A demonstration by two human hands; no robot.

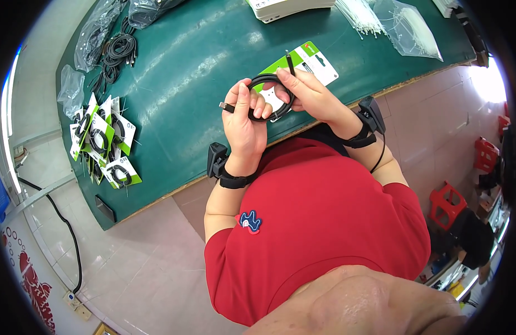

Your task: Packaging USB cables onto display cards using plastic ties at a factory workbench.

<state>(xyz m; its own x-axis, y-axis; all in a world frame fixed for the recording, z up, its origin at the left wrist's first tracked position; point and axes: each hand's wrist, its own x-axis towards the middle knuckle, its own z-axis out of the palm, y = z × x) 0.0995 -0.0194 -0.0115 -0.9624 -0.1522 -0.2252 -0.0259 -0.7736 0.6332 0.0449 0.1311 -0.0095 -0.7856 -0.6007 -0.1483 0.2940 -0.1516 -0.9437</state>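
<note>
Between my hands a black charging cable (pixel 271 77) is wound into a round coil, held above the table's near edge. My left hand (pixel 246 114) grips the coil's left side, with one metal-tipped plug sticking out past the thumb. On the other side my right hand (pixel 308 94) pinches the coil, and the second plug points up and away from its fingers. Beneath the coil lies a green and white backing card (pixel 319 67) with a hang slot, partly covered by my hands.
Carded coiled cables (pixel 104 139) are heaped at the table's left, near a dark flat piece (pixel 105 207). Behind them lie loose black cables (pixel 119 50) and plastic bags. A card stack (pixel 291 8), white zip ties (pixel 359 15) and a clear bag (pixel 411 30) line the far side.
</note>
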